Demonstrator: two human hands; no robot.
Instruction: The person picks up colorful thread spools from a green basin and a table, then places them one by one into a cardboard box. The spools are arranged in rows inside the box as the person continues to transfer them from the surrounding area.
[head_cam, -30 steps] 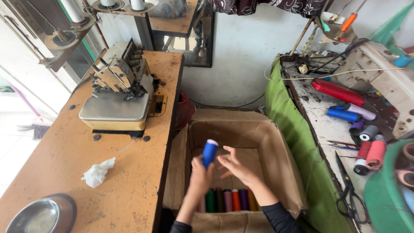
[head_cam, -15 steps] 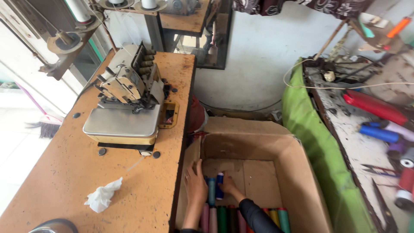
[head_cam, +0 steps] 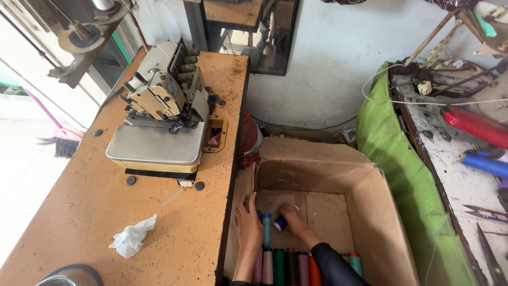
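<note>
Room: sewing workshop, white wall (head_cam: 328,79), orange table (head_cam: 79,212).
Blue spool (head_cam: 280,223): lay on box floor, in right hand (head_cam: 295,221), fingers closed around it.
Left hand (head_cam: 248,225): open, flat against upright teal spool (head_cam: 266,229).
Cardboard box (head_cam: 370,212): row of coloured spools (head_cam: 296,267) at near side.
Sewing machine (head_cam: 159,122): stood on the table.

Worn orange wooden table (head_cam: 79,212) — beige sewing machine (head_cam: 159,122) standing on it, crumpled white tissue (head_cam: 132,242) near the front edge

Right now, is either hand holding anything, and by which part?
The right hand grips a blue thread spool by its upper end, inside the cardboard box. The left hand rests beside an upright blue spool; a hold there cannot be told.
</note>
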